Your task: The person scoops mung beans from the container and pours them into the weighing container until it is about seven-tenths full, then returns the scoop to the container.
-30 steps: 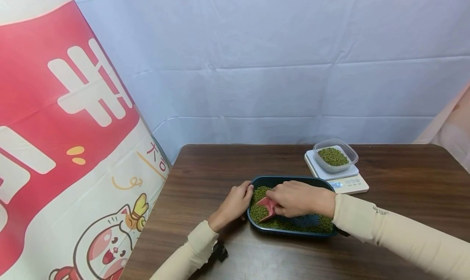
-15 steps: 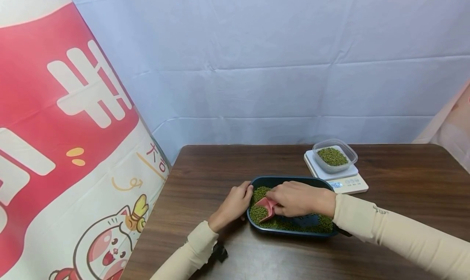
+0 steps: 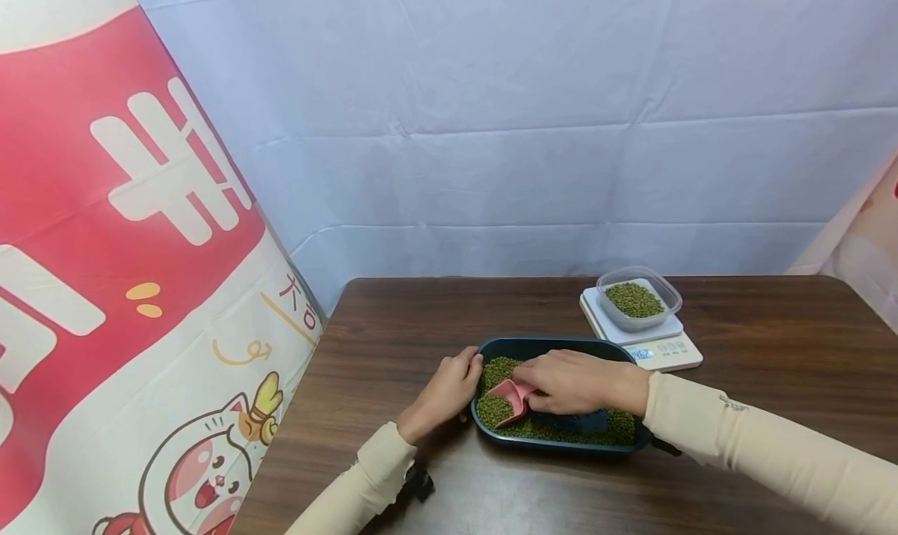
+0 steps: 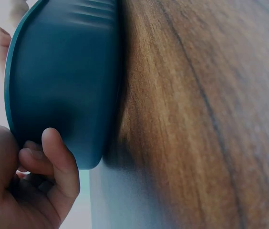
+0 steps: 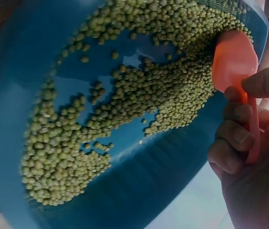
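A dark blue tub [image 4: 67, 71] stands on the table, green mung beans [image 5: 153, 86] spread over its bottom with bare patches between. My left hand [image 3: 445, 387] grips the tub's left end, its fingers bent at the rim in the left wrist view. Inside the tub, my right hand [image 3: 578, 380] holds a pink scoop [image 5: 234, 59] by its handle, fingers wrapped round it. The scoop's bowl lies among the beans near the left end, with beans in its mouth in the head view. The right wrist view shows only the bowl's underside.
Behind the tub, to the right, a white kitchen scale [image 3: 677, 352] carries a clear plastic container [image 3: 634, 324] with mung beans inside. The scale's display is lit. A brown wooden table [image 3: 414, 309] meets a pale cloth backdrop, with a printed banner [image 3: 77, 168] on the left.
My right hand has shifted slightly right with the scoop, whose bowl now shows more openly. The left hand keeps its place at the tub's end.
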Demonstrator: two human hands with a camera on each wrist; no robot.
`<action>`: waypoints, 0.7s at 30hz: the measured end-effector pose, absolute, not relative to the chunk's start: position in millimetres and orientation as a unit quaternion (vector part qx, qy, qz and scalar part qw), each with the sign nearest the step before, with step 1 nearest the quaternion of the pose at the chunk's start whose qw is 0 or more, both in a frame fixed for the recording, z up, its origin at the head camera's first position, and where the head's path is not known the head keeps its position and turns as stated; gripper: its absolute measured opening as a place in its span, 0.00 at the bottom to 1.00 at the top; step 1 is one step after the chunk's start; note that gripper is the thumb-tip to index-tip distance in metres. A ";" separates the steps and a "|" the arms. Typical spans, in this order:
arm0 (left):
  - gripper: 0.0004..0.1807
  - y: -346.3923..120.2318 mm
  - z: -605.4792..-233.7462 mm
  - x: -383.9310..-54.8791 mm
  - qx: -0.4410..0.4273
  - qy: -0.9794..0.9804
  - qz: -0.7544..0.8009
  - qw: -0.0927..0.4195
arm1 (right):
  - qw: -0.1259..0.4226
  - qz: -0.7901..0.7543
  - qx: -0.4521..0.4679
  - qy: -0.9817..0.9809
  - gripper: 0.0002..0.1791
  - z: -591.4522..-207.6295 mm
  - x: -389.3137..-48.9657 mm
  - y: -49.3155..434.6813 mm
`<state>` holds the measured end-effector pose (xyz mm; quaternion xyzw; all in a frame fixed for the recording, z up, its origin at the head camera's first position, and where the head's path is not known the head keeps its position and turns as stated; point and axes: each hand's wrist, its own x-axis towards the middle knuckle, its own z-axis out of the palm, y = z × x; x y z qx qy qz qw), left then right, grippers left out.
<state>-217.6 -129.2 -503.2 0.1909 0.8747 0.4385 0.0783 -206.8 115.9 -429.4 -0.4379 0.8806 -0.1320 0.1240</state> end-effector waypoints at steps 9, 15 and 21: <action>0.16 -128.9 -502.1 -217.8 0.189 0.878 0.433 0.079 | 0.128 -0.149 -0.430 0.881 0.06 -434.1 -207.6 122.7; 0.17 -128.5 -500.4 -216.4 0.186 0.879 0.431 0.087 | 0.129 -0.169 -0.426 0.879 0.08 -437.9 -207.5 128.2; 0.17 -128.7 -499.7 -216.0 0.187 0.878 0.432 0.088 | 0.128 -0.187 -0.421 0.878 0.10 -440.6 -207.3 133.1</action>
